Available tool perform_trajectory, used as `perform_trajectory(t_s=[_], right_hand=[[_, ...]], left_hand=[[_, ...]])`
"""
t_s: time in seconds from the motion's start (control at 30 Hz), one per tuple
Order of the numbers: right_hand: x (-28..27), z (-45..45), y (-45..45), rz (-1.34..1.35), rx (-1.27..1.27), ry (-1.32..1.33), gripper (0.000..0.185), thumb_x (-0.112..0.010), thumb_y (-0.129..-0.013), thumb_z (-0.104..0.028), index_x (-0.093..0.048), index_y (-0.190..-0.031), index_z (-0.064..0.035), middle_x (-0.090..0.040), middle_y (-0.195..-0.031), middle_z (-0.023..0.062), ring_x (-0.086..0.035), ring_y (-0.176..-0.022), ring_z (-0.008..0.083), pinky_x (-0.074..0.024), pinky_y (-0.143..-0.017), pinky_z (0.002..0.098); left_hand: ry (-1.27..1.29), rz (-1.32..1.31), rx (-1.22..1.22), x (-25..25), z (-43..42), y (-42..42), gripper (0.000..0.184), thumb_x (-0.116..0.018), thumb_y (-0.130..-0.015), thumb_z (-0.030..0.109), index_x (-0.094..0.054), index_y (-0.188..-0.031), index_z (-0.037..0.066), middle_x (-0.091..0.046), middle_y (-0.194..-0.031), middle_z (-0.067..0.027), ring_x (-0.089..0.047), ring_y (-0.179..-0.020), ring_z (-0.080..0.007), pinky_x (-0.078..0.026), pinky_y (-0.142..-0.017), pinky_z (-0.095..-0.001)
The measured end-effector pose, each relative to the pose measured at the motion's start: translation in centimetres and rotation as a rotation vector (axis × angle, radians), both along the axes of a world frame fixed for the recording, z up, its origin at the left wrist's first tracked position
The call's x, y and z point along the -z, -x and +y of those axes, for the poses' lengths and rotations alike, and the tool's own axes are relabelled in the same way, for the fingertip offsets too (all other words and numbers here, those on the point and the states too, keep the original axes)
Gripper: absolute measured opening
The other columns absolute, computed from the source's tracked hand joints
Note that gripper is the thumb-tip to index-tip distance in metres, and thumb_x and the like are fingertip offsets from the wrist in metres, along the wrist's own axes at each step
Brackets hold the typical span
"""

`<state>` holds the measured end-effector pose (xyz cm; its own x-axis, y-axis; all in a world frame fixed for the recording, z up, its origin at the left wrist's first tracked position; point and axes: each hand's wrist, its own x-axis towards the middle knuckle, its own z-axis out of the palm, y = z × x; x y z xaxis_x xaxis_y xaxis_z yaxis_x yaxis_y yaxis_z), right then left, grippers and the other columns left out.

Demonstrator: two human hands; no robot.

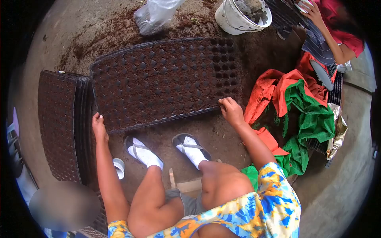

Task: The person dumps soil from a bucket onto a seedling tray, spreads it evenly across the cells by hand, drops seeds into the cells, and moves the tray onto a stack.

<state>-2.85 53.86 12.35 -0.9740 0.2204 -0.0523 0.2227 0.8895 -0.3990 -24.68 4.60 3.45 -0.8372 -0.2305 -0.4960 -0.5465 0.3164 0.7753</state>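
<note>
A black seedling tray (154, 79) lies before me, most of its cells filled with dark brown soil. The cells at its right end look darker and hollow. My left hand (99, 126) is at the tray's lower left corner, its fingers against the edge. At the near edge, toward the right, my right hand (230, 110) has its fingertips pinched at the rim. Whether the fingers grip the rim itself is hard to see, but both hands touch the tray.
Stacked soil-filled trays (59, 123) stand at the left. A white bucket (234, 18) and plastic bag (152, 18) lie beyond. Red and green cloth (313, 119) is heaped at right, near another person (337, 43). A white cup (118, 168) is near my feet.
</note>
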Motion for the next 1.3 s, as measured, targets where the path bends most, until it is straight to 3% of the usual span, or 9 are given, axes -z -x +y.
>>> perform_trajectory(t_s=[0.17,0.37,0.47,0.57,0.67,0.77,1.13,1.3], right_hand=[[-1.8,-1.4,1.1,0.031,0.013,0.023,0.017,-0.064,-0.073,-0.003,-0.06,-0.089,-0.0073,-0.058,-0.085,0.0078,-0.06,-0.08,0.0278,-0.0509,-0.068,0.038],[1.3,-2.5,1.4,-0.013,-0.099,0.011,0.033,-0.063,-0.071,-0.001,-0.058,-0.102,-0.0092,-0.056,-0.092,0.0085,-0.059,-0.085,0.0276,-0.0514,-0.068,0.0376],[-0.2,-3.0,1.4,-0.029,-0.064,0.008,0.034,-0.062,-0.071,-0.001,-0.058,-0.104,-0.0087,-0.056,-0.092,0.0082,-0.059,-0.086,0.0275,-0.0516,-0.068,0.0378],[-1.9,-4.5,2.4,0.04,-0.116,0.069,0.033,-0.062,-0.071,-0.001,-0.058,-0.103,-0.0081,-0.056,-0.094,0.0083,-0.059,-0.086,0.0275,-0.0518,-0.068,0.0376],[1.3,-5.0,2.1,-0.014,-0.19,0.031,0.03,-0.062,-0.072,-0.001,-0.058,-0.101,-0.008,-0.056,-0.093,0.0082,-0.059,-0.086,0.0271,-0.0521,-0.069,0.0373],[0.0,-5.0,3.1,-0.037,-0.177,0.049,0.027,-0.064,-0.069,0.001,-0.058,-0.094,-0.0063,-0.058,-0.091,0.0083,-0.061,-0.082,0.0271,-0.0519,-0.066,0.037],[-1.7,-3.9,6.8,0.034,-0.158,0.028,0.031,-0.065,-0.069,0.002,-0.06,-0.097,-0.0071,-0.058,-0.093,0.0079,-0.061,-0.085,0.0272,-0.0519,-0.07,0.036],[0.7,-3.3,8.8,0.076,-0.166,-0.01,0.028,-0.065,-0.07,0.002,-0.062,-0.095,-0.0086,-0.059,-0.092,0.0083,-0.062,-0.082,0.0278,-0.0516,-0.068,0.0367]], left_hand=[[-0.059,0.008,0.004,-0.1,-0.3,0.0,0.033,-0.05,-0.094,0.01,-0.048,-0.125,0.001,-0.056,-0.119,-0.0128,-0.051,-0.111,-0.0194,-0.036,-0.098,-0.0314],[-0.089,0.006,-0.016,0.1,-0.2,0.2,0.034,-0.05,-0.094,0.011,-0.048,-0.126,0.0,-0.055,-0.121,-0.0134,-0.051,-0.112,-0.0202,-0.036,-0.098,-0.0326],[-0.031,0.018,0.002,0.2,-0.2,0.0,0.035,-0.05,-0.093,0.011,-0.048,-0.126,0.0,-0.055,-0.121,-0.0131,-0.051,-0.112,-0.0202,-0.035,-0.099,-0.0326],[-0.069,0.013,0.011,0.3,-0.4,0.0,0.035,-0.05,-0.093,0.011,-0.048,-0.126,0.0,-0.055,-0.121,-0.013,-0.05,-0.113,-0.0199,-0.035,-0.1,-0.032],[-0.033,0.021,-0.005,0.0,0.1,0.0,0.034,-0.05,-0.093,0.012,-0.049,-0.125,0.0,-0.055,-0.121,-0.0125,-0.05,-0.114,-0.0196,-0.035,-0.1,-0.0312],[-0.073,0.009,-0.016,-0.1,0.0,0.0,0.034,-0.05,-0.093,0.011,-0.049,-0.125,0.0,-0.055,-0.122,-0.0118,-0.05,-0.114,-0.0195,-0.035,-0.1,-0.0311],[-0.133,-0.001,-0.029,0.0,0.0,0.1,0.032,-0.05,-0.093,0.01,-0.049,-0.124,0.0,-0.056,-0.121,-0.0117,-0.051,-0.113,-0.019,-0.036,-0.099,-0.0312],[-0.088,0.002,-0.027,-0.7,0.5,0.1,0.032,-0.05,-0.093,0.01,-0.049,-0.124,-0.001,-0.056,-0.12,-0.0114,-0.052,-0.113,-0.0185,-0.036,-0.098,-0.0308]])
